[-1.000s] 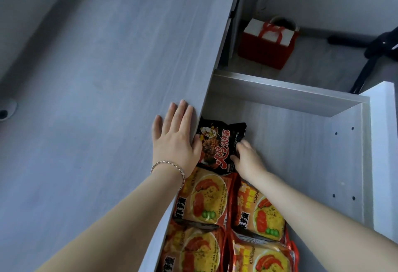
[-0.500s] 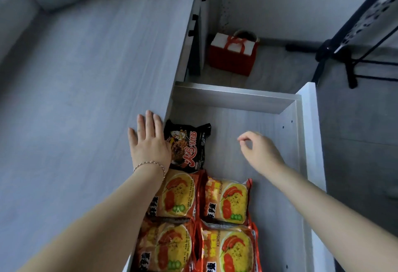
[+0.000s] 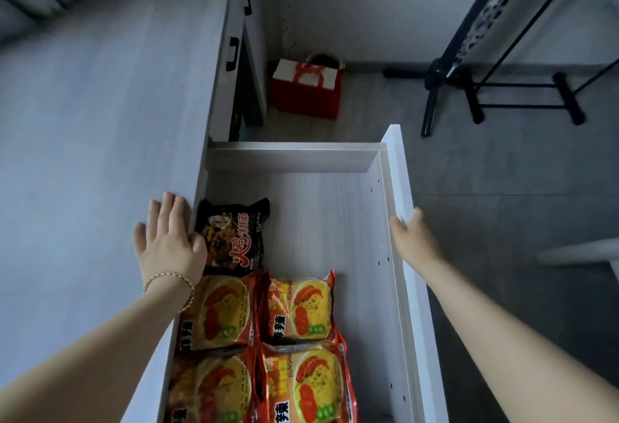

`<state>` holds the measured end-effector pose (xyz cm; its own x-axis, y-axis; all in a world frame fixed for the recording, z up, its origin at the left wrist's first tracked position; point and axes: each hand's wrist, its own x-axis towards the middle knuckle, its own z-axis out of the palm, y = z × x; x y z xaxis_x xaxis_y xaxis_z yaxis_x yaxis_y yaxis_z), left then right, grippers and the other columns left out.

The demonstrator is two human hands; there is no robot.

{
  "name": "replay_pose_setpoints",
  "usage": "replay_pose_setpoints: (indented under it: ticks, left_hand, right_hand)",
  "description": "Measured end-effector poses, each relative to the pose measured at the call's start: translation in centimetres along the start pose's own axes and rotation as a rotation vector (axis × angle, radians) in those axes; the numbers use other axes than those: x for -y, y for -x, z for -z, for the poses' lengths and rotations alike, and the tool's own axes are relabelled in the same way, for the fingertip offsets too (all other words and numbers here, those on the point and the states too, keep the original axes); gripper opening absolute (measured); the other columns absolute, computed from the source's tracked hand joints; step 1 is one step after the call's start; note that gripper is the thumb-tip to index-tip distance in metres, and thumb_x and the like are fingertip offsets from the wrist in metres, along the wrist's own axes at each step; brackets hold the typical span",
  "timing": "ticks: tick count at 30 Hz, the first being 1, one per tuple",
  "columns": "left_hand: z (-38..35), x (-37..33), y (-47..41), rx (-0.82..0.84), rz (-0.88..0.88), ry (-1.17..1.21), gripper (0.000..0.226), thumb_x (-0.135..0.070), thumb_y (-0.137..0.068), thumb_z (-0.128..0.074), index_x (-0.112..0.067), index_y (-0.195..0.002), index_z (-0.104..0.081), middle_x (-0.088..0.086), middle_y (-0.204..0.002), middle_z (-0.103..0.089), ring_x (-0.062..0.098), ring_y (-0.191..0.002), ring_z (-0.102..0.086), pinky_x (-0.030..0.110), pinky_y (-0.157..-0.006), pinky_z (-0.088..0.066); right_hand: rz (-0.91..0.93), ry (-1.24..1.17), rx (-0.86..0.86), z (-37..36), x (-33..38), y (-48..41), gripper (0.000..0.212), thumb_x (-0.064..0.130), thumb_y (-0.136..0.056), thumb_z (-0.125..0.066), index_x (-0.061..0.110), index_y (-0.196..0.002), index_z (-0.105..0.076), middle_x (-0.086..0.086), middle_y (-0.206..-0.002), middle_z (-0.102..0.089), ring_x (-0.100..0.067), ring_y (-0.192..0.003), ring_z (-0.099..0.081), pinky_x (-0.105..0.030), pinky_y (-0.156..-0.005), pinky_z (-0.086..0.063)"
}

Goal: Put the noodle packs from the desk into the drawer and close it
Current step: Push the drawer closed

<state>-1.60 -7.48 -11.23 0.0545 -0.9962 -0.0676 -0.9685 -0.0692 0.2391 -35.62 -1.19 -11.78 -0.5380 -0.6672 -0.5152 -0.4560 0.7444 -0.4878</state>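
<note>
The white drawer (image 3: 398,195) stands pulled out from under the grey desk (image 3: 100,138). Inside lie a black noodle pack (image 3: 237,235) at the far left and several orange noodle packs (image 3: 298,305) nearer to me. My left hand (image 3: 167,242) rests flat on the desk's edge, fingers spread, beside the black pack. My right hand (image 3: 413,238) lies against the outer face of the drawer's front panel, fingers on its top edge, holding nothing.
A red and white gift bag (image 3: 306,88) sits on the floor past the drawer, beside the desk's cabinet with black handles (image 3: 234,54). A black stand (image 3: 469,88) occupies the floor at the right. Grey floor lies right of the drawer.
My right hand left the black pack inside the drawer and moved right to the drawer's front panel. The left hand stayed on the desk edge. The view has shifted.
</note>
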Motion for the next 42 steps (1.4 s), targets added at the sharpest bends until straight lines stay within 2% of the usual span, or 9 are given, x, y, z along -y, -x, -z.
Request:
replay_pose_setpoints:
  ticks: [6, 10, 12, 15, 20, 26, 33, 39, 42]
  left_hand:
    - [0.9, 0.4, -0.2, 0.016, -0.015, 0.096, 0.063, -0.032, -0.078, -0.038, -0.022, -0.139, -0.033, 0.001, -0.152, -0.029, 0.024, -0.141, -0.015, 0.044, -0.115, -0.010]
    - [1.7, 3.1, -0.8, 0.070, -0.137, 0.062, 0.056, -0.045, -0.084, -0.034, -0.029, -0.138, -0.036, -0.005, -0.150, -0.034, 0.024, -0.137, -0.022, 0.046, -0.113, -0.020]
    - [1.7, 3.3, -0.9, 0.045, -0.151, 0.108, 0.052, -0.039, -0.088, -0.029, -0.026, -0.137, -0.040, -0.002, -0.148, -0.038, 0.025, -0.136, -0.025, 0.045, -0.114, -0.019]
    - [1.6, 3.0, -0.8, 0.006, -0.168, 0.145, 0.048, -0.026, -0.089, -0.029, -0.020, -0.134, -0.046, 0.002, -0.145, -0.042, 0.026, -0.138, -0.029, 0.042, -0.116, -0.017]
    - [1.7, 3.7, -0.9, -0.023, -0.201, 0.189, 0.047, -0.014, -0.086, -0.034, -0.013, -0.130, -0.050, 0.005, -0.141, -0.047, 0.030, -0.135, -0.035, 0.046, -0.113, -0.022]
    - [1.7, 3.9, -1.0, -0.041, -0.230, 0.186, 0.048, -0.006, -0.080, -0.044, -0.010, -0.126, -0.055, 0.007, -0.136, -0.053, 0.033, -0.131, -0.041, 0.047, -0.110, -0.025]
    - [2.0, 3.6, -1.0, -0.030, -0.214, 0.187, 0.047, -0.002, -0.081, -0.046, -0.010, -0.126, -0.054, 0.007, -0.137, -0.051, 0.032, -0.133, -0.038, 0.045, -0.111, -0.021]
    - [1.5, 3.7, -1.0, -0.019, -0.217, 0.127, 0.049, -0.001, -0.085, -0.048, -0.013, -0.133, -0.047, 0.004, -0.144, -0.043, 0.028, -0.138, -0.030, 0.042, -0.114, -0.014]
    - [2.0, 3.2, -0.8, 0.069, -0.176, 0.028, 0.050, -0.011, -0.092, -0.038, -0.018, -0.141, -0.031, -0.001, -0.153, -0.026, 0.022, -0.143, -0.014, 0.038, -0.117, -0.005]
  right_hand:
    - [0.070, -0.140, 0.175, -3.0, 2.1, 1.7, 0.047, 0.034, -0.093, -0.035, 0.013, -0.135, -0.025, 0.003, -0.108, -0.042, -0.021, -0.099, -0.046, -0.032, -0.081, -0.033]
    - [0.118, -0.196, 0.254, -6.0, 4.4, 2.5, 0.014, 0.035, -0.092, -0.033, 0.028, -0.105, -0.035, 0.012, -0.079, -0.045, -0.015, -0.078, -0.046, -0.029, -0.065, -0.036]
    - [0.162, -0.215, 0.298, -7.9, 5.7, 3.2, 0.026, 0.033, -0.093, -0.032, 0.019, -0.112, -0.041, 0.005, -0.097, -0.059, -0.022, -0.097, -0.053, -0.034, -0.080, -0.044]
    - [0.210, -0.238, 0.373, -11.2, 8.1, 4.3, 0.046, 0.034, -0.096, -0.030, 0.019, -0.140, -0.031, 0.000, -0.145, -0.041, -0.020, -0.133, -0.037, -0.039, -0.111, -0.030]
    - [0.190, -0.419, 0.597, -16.8, 12.3, 6.2, 0.049, 0.033, -0.097, -0.035, 0.023, -0.144, -0.024, 0.005, -0.151, -0.031, -0.013, -0.138, -0.028, -0.039, -0.117, -0.023]
    - [0.086, -0.686, 0.783, -21.0, 16.1, 7.2, 0.049, 0.002, -0.096, -0.032, 0.027, -0.138, -0.039, 0.003, -0.134, -0.053, -0.008, -0.111, -0.054, -0.018, -0.080, -0.053]
    - [0.118, -0.548, 0.798, -21.5, 17.4, 7.9, 0.053, -0.004, -0.094, -0.033, 0.023, -0.139, -0.036, -0.007, -0.138, -0.049, -0.015, -0.112, -0.052, -0.009, -0.070, -0.052]
    - [0.332, 0.011, 0.766, -18.2, 16.6, 6.4, 0.049, -0.010, -0.084, -0.031, 0.009, -0.122, -0.057, -0.013, -0.128, -0.059, -0.025, -0.122, -0.051, -0.030, -0.106, -0.036]
    - [0.268, 0.097, 0.669, -15.6, 15.2, 6.7, 0.040, -0.003, -0.085, -0.037, 0.007, -0.116, -0.061, -0.013, -0.115, -0.063, -0.025, -0.104, -0.058, -0.028, -0.090, -0.045]
